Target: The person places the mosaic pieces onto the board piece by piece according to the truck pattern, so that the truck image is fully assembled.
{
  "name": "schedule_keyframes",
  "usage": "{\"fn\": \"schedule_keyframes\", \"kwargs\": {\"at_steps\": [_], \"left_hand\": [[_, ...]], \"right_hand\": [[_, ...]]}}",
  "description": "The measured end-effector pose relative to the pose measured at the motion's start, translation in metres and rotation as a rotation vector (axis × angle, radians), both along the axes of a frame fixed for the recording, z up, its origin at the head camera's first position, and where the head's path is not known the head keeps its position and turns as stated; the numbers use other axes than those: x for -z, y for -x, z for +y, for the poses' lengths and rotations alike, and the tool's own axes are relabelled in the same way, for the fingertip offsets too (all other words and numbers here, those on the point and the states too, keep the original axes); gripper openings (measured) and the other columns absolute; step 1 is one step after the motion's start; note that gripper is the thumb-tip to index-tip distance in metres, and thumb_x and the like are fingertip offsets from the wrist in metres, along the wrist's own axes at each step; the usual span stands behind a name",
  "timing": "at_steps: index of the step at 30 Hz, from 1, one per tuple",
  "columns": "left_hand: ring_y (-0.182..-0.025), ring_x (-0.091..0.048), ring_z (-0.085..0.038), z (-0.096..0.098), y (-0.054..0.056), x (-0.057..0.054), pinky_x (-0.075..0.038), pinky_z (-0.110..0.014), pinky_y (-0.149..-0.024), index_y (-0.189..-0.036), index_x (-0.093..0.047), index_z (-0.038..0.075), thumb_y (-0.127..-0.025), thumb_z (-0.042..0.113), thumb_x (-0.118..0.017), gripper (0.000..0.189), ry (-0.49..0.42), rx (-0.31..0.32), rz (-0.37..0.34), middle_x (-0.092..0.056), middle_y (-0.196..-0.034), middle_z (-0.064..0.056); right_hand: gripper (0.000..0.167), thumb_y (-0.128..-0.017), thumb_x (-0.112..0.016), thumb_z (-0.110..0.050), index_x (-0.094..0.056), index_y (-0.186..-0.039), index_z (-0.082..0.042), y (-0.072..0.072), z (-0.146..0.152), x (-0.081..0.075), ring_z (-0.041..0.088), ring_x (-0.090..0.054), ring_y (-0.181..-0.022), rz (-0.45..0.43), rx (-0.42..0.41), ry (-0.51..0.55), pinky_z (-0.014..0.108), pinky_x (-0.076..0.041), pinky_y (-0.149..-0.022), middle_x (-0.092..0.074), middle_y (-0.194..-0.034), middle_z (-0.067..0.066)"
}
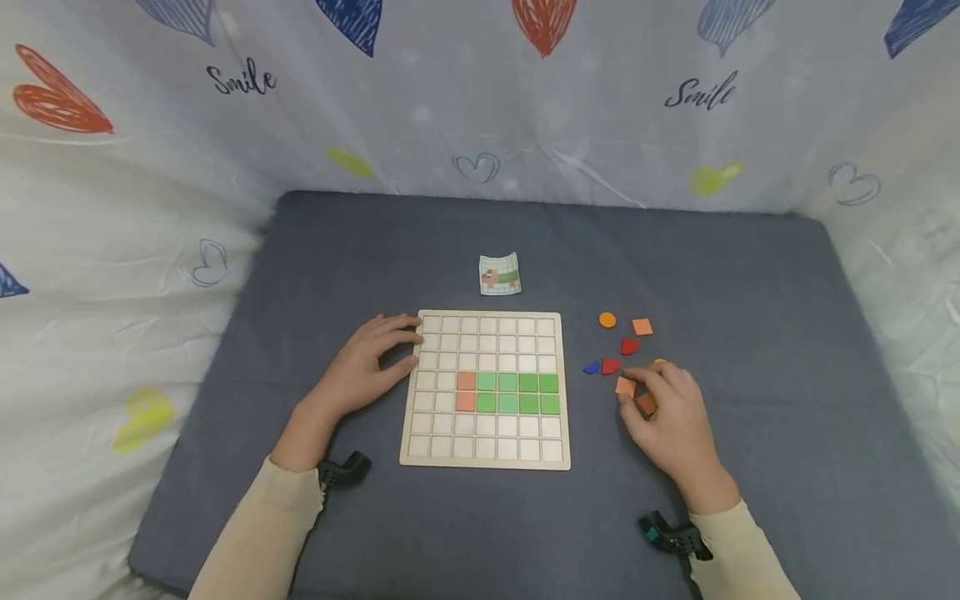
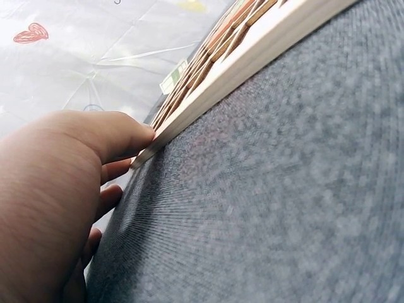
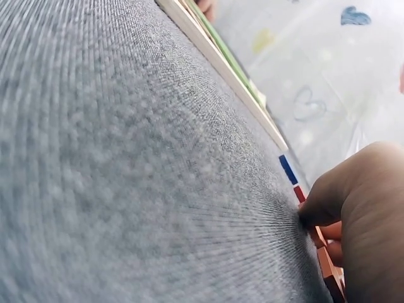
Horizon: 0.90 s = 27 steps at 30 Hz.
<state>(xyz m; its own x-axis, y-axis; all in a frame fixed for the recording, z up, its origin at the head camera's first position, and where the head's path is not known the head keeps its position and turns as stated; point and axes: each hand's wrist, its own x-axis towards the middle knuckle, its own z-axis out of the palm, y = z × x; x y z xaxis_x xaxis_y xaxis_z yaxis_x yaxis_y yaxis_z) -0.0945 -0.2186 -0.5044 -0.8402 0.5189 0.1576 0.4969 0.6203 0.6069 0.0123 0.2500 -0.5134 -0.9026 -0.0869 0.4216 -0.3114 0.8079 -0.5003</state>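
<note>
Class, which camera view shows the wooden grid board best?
The head view: the board shows its full grid from above. The left wrist view shows part obliquely; the right wrist view, a thin slanted strip.

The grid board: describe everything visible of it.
The grid board is near-square and pale, wooden by its look, with rounded corners and raised ridges marking seven rows of seven cells. Two salmon tiles and eight green tiles fill parts of the fourth and fifth rows from the far edge; other cells are bare. It lies flat on the grey cloth, nearer the person than the printed card. The left hand touches its left edge.
</note>
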Motion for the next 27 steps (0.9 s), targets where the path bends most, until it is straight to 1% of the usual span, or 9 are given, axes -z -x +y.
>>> {"fn": "schedule_keyframes", "kwargs": {"at_steps": [4, 8, 13, 20, 27], "left_hand": [[-0.157, -0.042, -0.035, -0.0021, -0.0015, -0.0036, -0.016, -0.048, -0.14, -0.139, -0.074, 0.013, -0.105, 0.024, -0.079, 0.037, -0.001, -0.009, -0.004, -0.057, -0.161, -0.009], [-0.157, -0.042, -0.035, -0.0029, -0.0017, -0.0063, -0.016, -0.049, -0.14, -0.139, -0.074, 0.013, -0.105, 0.024, -0.079, 0.037, 0.004, -0.013, -0.009, -0.057, -0.161, -0.009], [-0.157, -0.042, -0.035, -0.0008, -0.0016, -0.0048, -0.016, -0.05, -0.14, -0.14, -0.074, 0.012, -0.106, 0.026, -0.078, 0.037, 0.006, -0.009, -0.02, -0.057, -0.161, -0.009], [-0.158, -0.042, -0.034, 0.0012, -0.0009, -0.0038, -0.016, -0.048, -0.14, -0.14, -0.074, 0.013, -0.106, 0.027, -0.077, 0.036, 0.01, -0.006, -0.03, -0.056, -0.162, -0.007], [-0.158, -0.041, -0.033, 0.0005, -0.0016, -0.0055, -0.015, -0.048, -0.14, -0.14, -0.074, 0.014, -0.106, 0.027, -0.077, 0.037, 0.01, -0.007, -0.034, -0.056, -0.162, -0.007]], "right_hand": [[0.024, -0.085, -0.082, -0.002, -0.081, -0.109, 0.001, 0.0032, -0.0014, -0.0002, 0.027, -0.054, -0.081, -0.009, -0.022, 0.028, 0.046, -0.045, -0.076, -0.067, -0.098, 0.011], [0.022, -0.084, -0.082, -0.002, -0.08, -0.106, 0.001, 0.0053, -0.002, 0.0003, 0.027, -0.053, -0.08, -0.005, -0.024, 0.044, 0.045, -0.044, -0.075, -0.066, -0.096, 0.011], [0.02, -0.084, -0.081, -0.004, -0.08, -0.104, 0.001, 0.0049, -0.0005, -0.0009, 0.028, -0.054, -0.081, -0.013, -0.012, 0.046, 0.046, -0.043, -0.076, -0.067, -0.094, 0.01], [0.018, -0.084, -0.078, -0.005, -0.08, -0.101, -0.001, 0.0058, 0.0018, -0.0006, 0.028, -0.058, -0.084, -0.022, -0.006, 0.053, 0.047, -0.045, -0.08, -0.067, -0.092, 0.008], [0.018, -0.084, -0.079, -0.004, -0.081, -0.102, -0.002, 0.0069, 0.0012, -0.0005, 0.027, -0.059, -0.086, -0.033, -0.005, 0.078, 0.048, -0.046, -0.083, -0.068, -0.093, 0.007]]}}
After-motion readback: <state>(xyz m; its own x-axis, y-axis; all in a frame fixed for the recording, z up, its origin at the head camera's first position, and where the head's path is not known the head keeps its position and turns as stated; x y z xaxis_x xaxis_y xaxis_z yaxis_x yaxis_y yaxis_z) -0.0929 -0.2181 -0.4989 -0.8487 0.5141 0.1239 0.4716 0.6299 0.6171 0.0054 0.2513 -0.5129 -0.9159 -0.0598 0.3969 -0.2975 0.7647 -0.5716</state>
